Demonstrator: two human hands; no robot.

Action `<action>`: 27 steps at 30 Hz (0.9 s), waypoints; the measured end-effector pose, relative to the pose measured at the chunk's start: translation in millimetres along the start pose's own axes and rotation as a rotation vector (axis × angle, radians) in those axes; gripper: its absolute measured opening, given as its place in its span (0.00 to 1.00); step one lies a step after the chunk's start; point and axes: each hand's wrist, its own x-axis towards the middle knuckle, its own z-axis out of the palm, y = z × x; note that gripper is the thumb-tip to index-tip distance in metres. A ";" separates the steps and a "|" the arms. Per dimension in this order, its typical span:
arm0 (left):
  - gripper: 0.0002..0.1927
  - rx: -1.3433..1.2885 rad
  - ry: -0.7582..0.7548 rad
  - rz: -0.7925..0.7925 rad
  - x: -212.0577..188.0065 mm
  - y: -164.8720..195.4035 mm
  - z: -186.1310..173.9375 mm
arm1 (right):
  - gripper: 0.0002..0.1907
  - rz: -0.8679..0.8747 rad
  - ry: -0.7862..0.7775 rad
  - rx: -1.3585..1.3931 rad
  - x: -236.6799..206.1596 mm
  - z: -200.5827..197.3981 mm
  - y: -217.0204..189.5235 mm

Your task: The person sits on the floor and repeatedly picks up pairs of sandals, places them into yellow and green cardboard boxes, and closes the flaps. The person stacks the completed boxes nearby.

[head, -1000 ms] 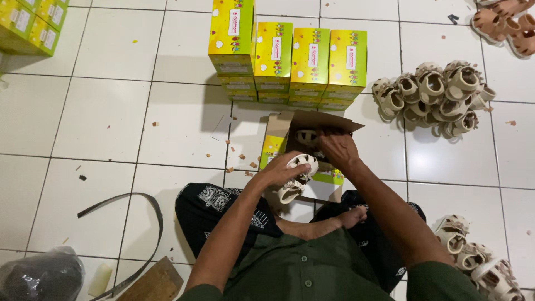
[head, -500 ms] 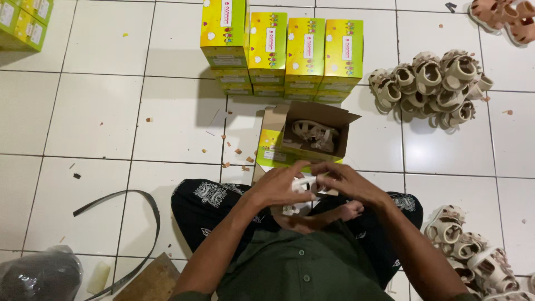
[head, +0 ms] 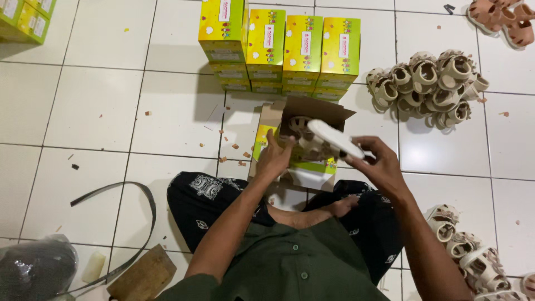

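Head view | white tiled floor (head: 100, 111) | yellow boxes (head: 278, 44) | sandal pile (head: 426, 86)

small sandal (head: 329, 142): we see cream with white sole
cardboard boxes (head: 281, 47): yellow and green
trousers (head: 203, 200): black, white pattern

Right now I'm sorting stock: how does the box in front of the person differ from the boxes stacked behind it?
The open box has its brown flaps up and a sandal inside; the stacked boxes are shut. The open box sits alone by the left hand; the stacked boxes stand in a row, piled in layers. Both are yellow-green cardboard on the tile floor.
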 end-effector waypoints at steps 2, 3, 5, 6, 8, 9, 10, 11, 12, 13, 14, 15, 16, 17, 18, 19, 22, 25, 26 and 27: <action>0.49 0.036 0.013 -0.026 14.2 -5.7 17.3 | 0.26 -0.180 0.055 -0.095 22.8 14.3 1.8; 0.48 0.039 0.095 0.050 18.8 -9.0 23.8 | 0.25 -0.290 0.068 -0.132 35.2 25.1 3.5; 0.48 -0.009 0.158 0.112 26.4 -11.7 31.8 | 0.25 -0.304 0.063 -0.227 53.0 35.9 7.1; 0.48 -0.059 0.138 0.092 27.0 -13.6 34.4 | 0.26 -0.204 0.041 -0.282 59.7 41.3 9.3; 0.48 -0.076 0.111 0.060 26.6 -14.1 33.8 | 0.28 -0.067 0.003 -0.364 68.8 47.5 13.5; 0.48 -0.042 0.102 0.047 26.0 -14.2 32.1 | 0.28 -0.028 -0.011 -0.391 72.1 50.7 15.8; 0.48 -0.009 0.096 0.038 26.6 -14.6 30.7 | 0.29 0.007 -0.023 -0.421 75.4 52.6 17.8; 0.48 -0.039 0.095 0.049 26.8 -15.1 29.5 | 0.30 0.002 -0.046 -0.419 77.8 54.4 19.9; 0.49 -0.068 0.090 0.058 26.4 -14.9 28.3 | 0.30 0.003 -0.069 -0.417 80.0 56.2 22.0; 0.49 -0.096 0.084 0.068 26.2 -14.7 27.7 | 0.31 0.004 -0.091 -0.416 82.4 56.9 23.9; 0.49 -0.097 0.061 0.036 26.2 -14.6 27.5 | 0.30 -0.057 -0.116 -0.448 85.0 57.8 25.5; 0.49 -0.095 0.036 0.002 26.2 -14.5 27.9 | 0.30 -0.115 -0.141 -0.478 87.7 57.6 26.7; 0.49 -0.091 0.012 -0.029 26.5 -14.8 28.6 | 0.30 -0.175 -0.162 -0.507 90.4 57.4 27.6; 0.50 -0.098 0.028 0.004 27.0 -15.0 29.6 | 0.29 -0.116 -0.191 -0.508 92.4 57.4 28.0; 0.50 -0.105 0.044 0.035 27.5 -15.5 30.4 | 0.28 -0.055 -0.221 -0.508 94.2 57.2 28.1; 0.51 -0.115 0.060 0.067 28.1 -16.0 31.2 | 0.27 0.004 -0.252 -0.510 95.8 57.3 27.9; 0.51 -0.100 0.084 0.095 29.5 -17.5 31.6 | 0.26 -0.214 -0.303 -0.417 101.0 60.0 26.2; 0.50 -0.111 -0.018 0.000 28.9 -17.7 29.9 | 0.24 -0.144 -0.405 -0.575 109.5 63.3 25.0; 0.50 -0.100 -0.011 0.002 28.1 -17.6 29.1 | 0.22 -0.149 -0.413 -0.559 112.0 65.1 25.3; 0.51 -0.090 -0.004 0.007 27.3 -16.9 28.7 | 0.20 -0.155 -0.418 -0.545 114.4 66.7 25.9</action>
